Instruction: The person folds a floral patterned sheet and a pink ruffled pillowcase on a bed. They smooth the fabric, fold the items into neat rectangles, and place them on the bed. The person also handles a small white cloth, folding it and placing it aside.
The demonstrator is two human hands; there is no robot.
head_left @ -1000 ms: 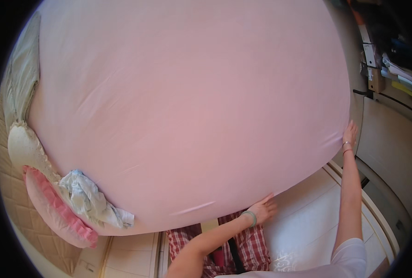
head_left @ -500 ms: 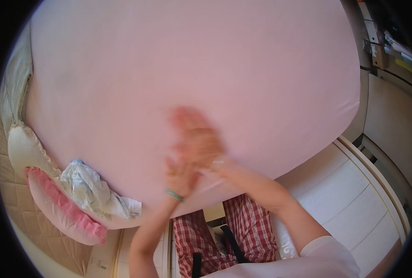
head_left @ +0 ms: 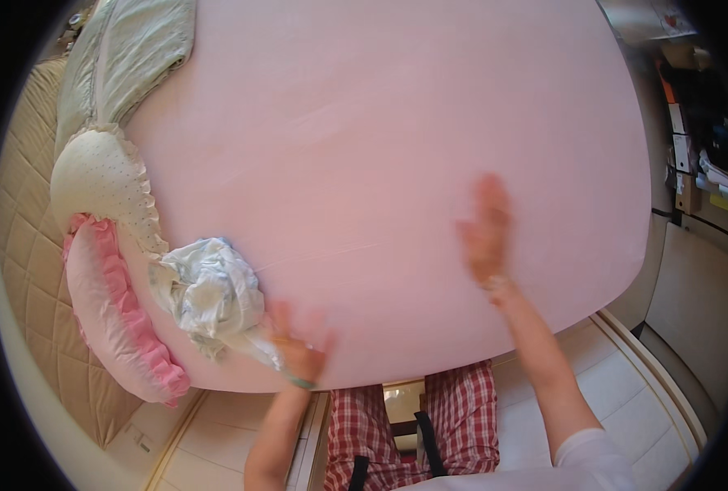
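Observation:
A pink fitted sheet (head_left: 364, 147) covers the wide mattress in front of me, with a few faint creases near its middle. Fingers spread, my left hand (head_left: 301, 348) is beside a crumpled white and pale-blue cloth (head_left: 213, 286) at the near left. It holds nothing, and I cannot tell whether it touches the cloth's trailing end. My right hand (head_left: 487, 233), blurred by motion, is over the right part of the sheet with its fingers extended and nothing in it. Whether its palm presses on the sheet is unclear.
Left of the cloth lie a pink pillow with a ruffle (head_left: 119, 311) and a cream dotted pillow (head_left: 98, 176). A folded grey-green cover (head_left: 147, 57) lies at the far left. A quilted beige headboard (head_left: 33, 245) runs along the left. Shelves with folders (head_left: 687, 164) stand at the right.
My hands were together over the near middle of the sheet; now they are apart. The right hand has moved right, the left slightly left and down. The view has shifted, showing more of the left side.

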